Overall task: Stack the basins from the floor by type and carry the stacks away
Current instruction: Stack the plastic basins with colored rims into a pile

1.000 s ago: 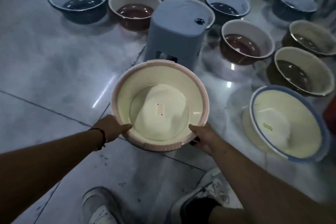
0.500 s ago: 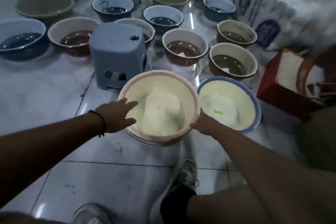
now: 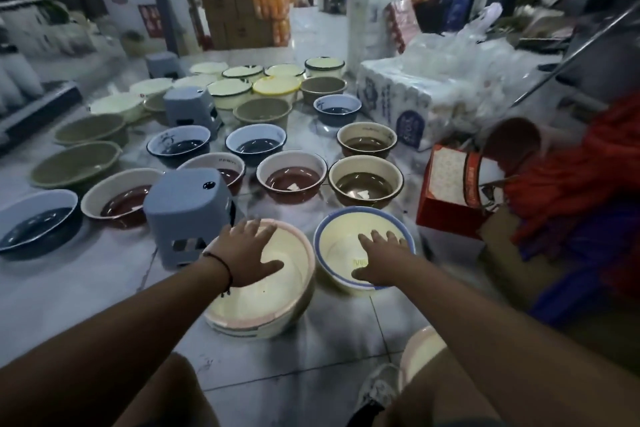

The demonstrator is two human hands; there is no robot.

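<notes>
Nothing reads clearly: the yellow mark inside the blue-rimmed cream plastic basin (image 3: 346, 246) and the packaging print stay too blurred.

The left hand (image 3: 247, 255) was spread flat over the pink-rimmed basin (image 3: 273, 302), fingers straight. That basin sat on top of other basins on the floor (image 3: 86, 288). The right hand (image 3: 384, 258) reached over the blue-rimmed basin (image 3: 334, 236) just beside it, fingers straight too. A grey stool (image 3: 188, 208) stood near the left hand. Behind it sat many more basins: a red-brown basin (image 3: 292, 177) and a brown basin (image 3: 365, 182) side by side. A red box (image 3: 450, 194) lay to the right.
</notes>
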